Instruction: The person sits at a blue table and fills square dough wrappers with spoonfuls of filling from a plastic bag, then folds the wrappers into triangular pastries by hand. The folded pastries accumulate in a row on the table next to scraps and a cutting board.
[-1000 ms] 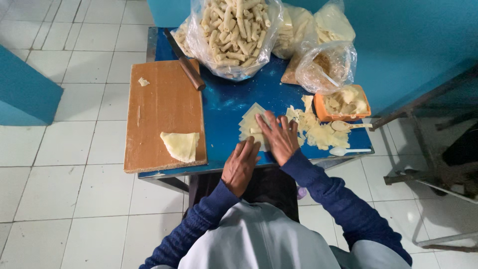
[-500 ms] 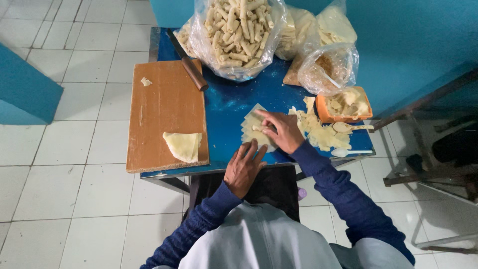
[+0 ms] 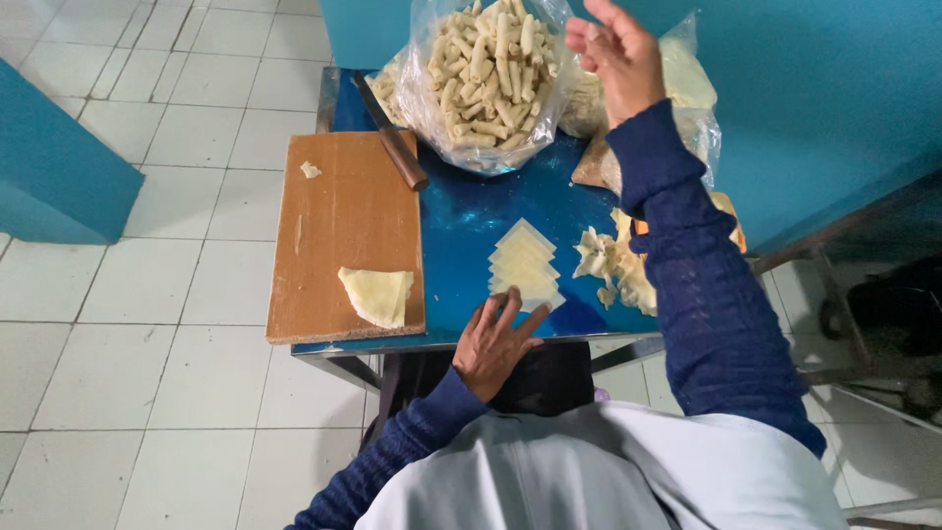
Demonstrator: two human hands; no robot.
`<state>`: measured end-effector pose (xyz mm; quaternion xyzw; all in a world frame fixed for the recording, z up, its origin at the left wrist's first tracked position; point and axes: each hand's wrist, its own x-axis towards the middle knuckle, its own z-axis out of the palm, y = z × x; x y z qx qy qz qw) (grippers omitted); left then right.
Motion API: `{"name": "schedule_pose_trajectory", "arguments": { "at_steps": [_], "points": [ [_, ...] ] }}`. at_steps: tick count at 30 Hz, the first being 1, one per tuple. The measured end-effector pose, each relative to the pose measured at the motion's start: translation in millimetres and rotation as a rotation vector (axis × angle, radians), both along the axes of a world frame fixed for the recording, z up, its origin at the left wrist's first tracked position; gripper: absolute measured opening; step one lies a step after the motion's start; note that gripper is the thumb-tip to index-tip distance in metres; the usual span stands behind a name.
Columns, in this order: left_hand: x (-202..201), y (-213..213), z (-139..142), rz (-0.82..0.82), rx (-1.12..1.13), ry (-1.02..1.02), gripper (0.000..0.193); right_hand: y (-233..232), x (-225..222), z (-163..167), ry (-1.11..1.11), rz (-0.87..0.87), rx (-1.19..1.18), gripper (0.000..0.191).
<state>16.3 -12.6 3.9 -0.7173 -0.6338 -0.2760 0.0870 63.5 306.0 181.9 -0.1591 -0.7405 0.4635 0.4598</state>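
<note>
My right hand (image 3: 616,57) is raised over the far side of the blue table (image 3: 459,218), just right of a clear plastic bag full of pale rolled pastry sticks (image 3: 481,79). Its fingers are loosely apart and I see nothing in it. My left hand (image 3: 496,339) rests at the table's near edge, fingers spread, fingertips touching the near end of a fanned stack of square pale wrappers (image 3: 525,263). A heap of pale dough scraps (image 3: 610,267) lies right of the stack, partly behind my right sleeve.
A wooden cutting board (image 3: 343,226) covers the table's left part, with a folded dough sheet (image 3: 378,294) at its near corner. A wooden-handled knife (image 3: 394,142) lies along its far edge. More plastic bags (image 3: 687,88) sit behind my arm. White tiled floor surrounds the table.
My right hand has lifted off the wrapper stack and moved to the far side, above the bag of rolls. My left hand stays at the near edge.
</note>
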Motion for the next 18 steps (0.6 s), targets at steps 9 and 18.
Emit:
{"name": "schedule_pose_trajectory", "arguments": {
  "at_steps": [9,18],
  "points": [
    [-9.0,0.2,-7.7,-0.054,0.043,-0.153,0.058,11.3,151.3,-37.9,-0.722,-0.491,0.398,0.012],
    [-20.2,8.3,0.1,0.178,0.09,-0.393,0.03,7.5,161.5,-90.5,-1.166,-0.824,0.7,0.024]
  ]
}}
